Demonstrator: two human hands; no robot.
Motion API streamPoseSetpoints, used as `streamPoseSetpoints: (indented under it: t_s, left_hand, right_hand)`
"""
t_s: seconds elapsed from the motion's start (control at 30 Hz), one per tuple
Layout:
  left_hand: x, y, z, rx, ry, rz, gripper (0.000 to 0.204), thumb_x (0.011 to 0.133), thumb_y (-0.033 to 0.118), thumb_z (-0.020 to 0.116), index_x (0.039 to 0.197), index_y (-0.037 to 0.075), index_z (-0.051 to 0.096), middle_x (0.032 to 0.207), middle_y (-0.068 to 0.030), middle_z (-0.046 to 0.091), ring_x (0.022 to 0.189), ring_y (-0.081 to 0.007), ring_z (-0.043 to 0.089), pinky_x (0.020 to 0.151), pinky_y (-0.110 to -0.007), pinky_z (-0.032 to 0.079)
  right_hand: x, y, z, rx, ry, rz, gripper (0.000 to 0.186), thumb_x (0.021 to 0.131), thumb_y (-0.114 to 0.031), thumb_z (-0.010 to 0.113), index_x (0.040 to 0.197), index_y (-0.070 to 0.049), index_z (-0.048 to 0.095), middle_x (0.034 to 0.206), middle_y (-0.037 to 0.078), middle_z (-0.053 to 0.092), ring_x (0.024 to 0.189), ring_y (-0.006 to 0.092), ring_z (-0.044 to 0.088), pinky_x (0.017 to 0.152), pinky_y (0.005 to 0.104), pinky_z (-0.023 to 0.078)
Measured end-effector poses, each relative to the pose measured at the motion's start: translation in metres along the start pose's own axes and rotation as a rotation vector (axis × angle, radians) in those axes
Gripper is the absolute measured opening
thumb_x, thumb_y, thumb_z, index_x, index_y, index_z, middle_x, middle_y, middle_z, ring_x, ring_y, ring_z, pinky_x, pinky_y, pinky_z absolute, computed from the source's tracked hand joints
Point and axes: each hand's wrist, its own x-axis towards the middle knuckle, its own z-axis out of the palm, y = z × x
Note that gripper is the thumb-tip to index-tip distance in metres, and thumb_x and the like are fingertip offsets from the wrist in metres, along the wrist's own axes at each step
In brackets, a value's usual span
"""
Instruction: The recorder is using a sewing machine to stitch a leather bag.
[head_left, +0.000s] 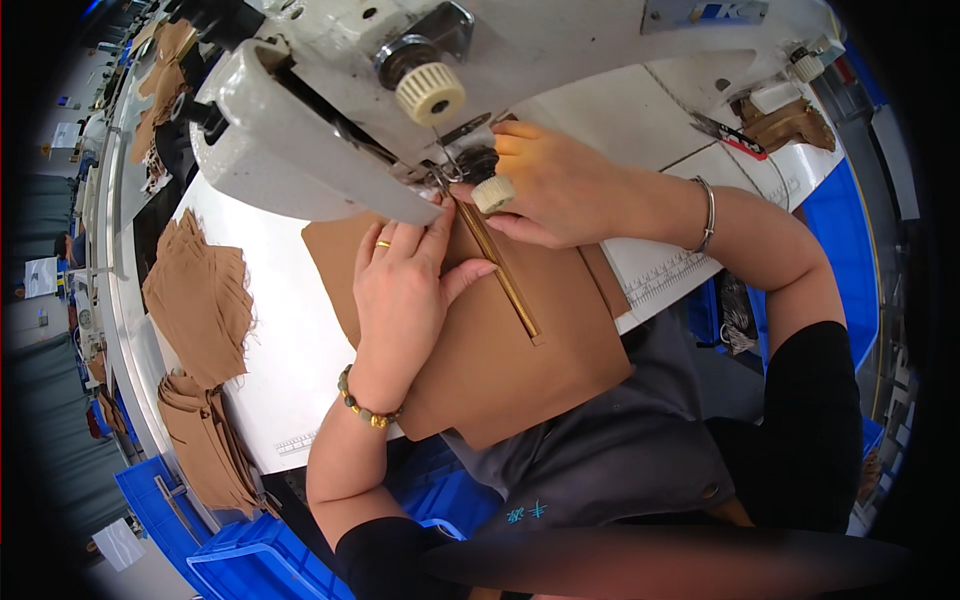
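A brown leather-like panel [520,390] lies under the head of a white sewing machine [310,150]. Down a narrow slot in the panel runs a gold-coloured zipper [505,278], its upper end at the needle area. My left hand [405,285] presses flat on the panel just left of the zipper, fingertips close to the presser foot, thumb stretched toward the zipper. On the other side, my right hand [560,190] rests with fingers extended by the needle area; a cream knob [493,194] covers some of its fingertips. Neither hand grips anything visible.
Brown cut pieces lie in one stack [200,300] and another stack [205,445] at the left. Red-handled snips [740,142] and a brown scrap [790,127] sit at the back right. Blue bins [265,560] stand below the table edge.
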Motion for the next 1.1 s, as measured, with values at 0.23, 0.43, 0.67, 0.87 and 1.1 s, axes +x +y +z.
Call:
streamPoseSetpoints:
  t_s: [0.23, 0.43, 0.67, 0.87, 1.1]
  left_hand:
    - [0.001, -0.002, 0.001, -0.002, -0.01, -0.009, 0.069, 0.079, 0.052, 0.076, 0.125, 0.001, 0.07, 0.125, -0.0192, 0.068, 0.115, -0.0339, 0.065, 0.1, -0.044, 0.05]
    - [0.001, -0.003, 0.002, 0.017, 0.006, 0.0, 0.069, 0.079, 0.052, 0.076, 0.125, 0.001, 0.071, 0.125, -0.0178, 0.068, 0.115, -0.0336, 0.065, 0.101, -0.044, 0.05]
    - [0.0, -0.003, 0.003, 0.013, 0.027, -0.014, 0.066, 0.078, 0.051, 0.076, 0.125, 0.005, 0.071, 0.117, -0.0064, 0.069, 0.114, -0.027, 0.064, 0.103, -0.045, 0.048]
    - [-0.004, -0.002, 0.006, -0.01, -0.004, -0.046, 0.068, 0.08, 0.051, 0.075, 0.13, 0.005, 0.069, 0.125, -0.0063, 0.068, 0.12, -0.0277, 0.063, 0.105, -0.047, 0.047]
    - [-0.071, 0.066, -0.018, -0.117, -0.225, -0.007, 0.112, 0.066, 0.059, 0.083, 0.15, -0.006, 0.045, 0.157, -0.0229, 0.046, 0.146, -0.0407, 0.043, 0.117, -0.057, 0.035]
  right_hand:
    - [-0.001, 0.002, 0.001, -0.027, -0.016, 0.009, 0.031, 0.089, -0.027, 0.071, 0.111, -0.006, 0.074, 0.123, 0.005, 0.07, 0.112, 0.0232, 0.063, 0.098, 0.0385, 0.047]
    - [0.003, 0.002, 0.0, -0.07, 0.081, -0.081, 0.025, 0.088, -0.027, 0.071, 0.103, -0.006, 0.072, 0.101, 0.005, 0.069, 0.096, 0.0214, 0.064, 0.092, 0.0378, 0.049]
    - [0.001, -0.003, 0.0, -0.226, 0.12, -0.019, 0.023, 0.084, -0.03, 0.075, 0.09, -0.009, 0.068, 0.069, 0.002, 0.06, 0.069, 0.018, 0.06, 0.068, 0.0343, 0.042]
    - [0.001, -0.01, 0.001, -0.246, -0.016, 0.074, 0.021, 0.089, -0.032, 0.073, 0.098, -0.013, 0.073, 0.069, 0.003, 0.055, 0.071, 0.0229, 0.055, 0.072, 0.0344, 0.043]
    - [-0.037, -0.038, -0.038, 0.012, -0.052, 0.067, 0.027, 0.089, -0.024, 0.074, 0.109, -0.007, 0.07, 0.089, 0.007, 0.062, 0.081, 0.028, 0.062, 0.08, 0.04, 0.05]
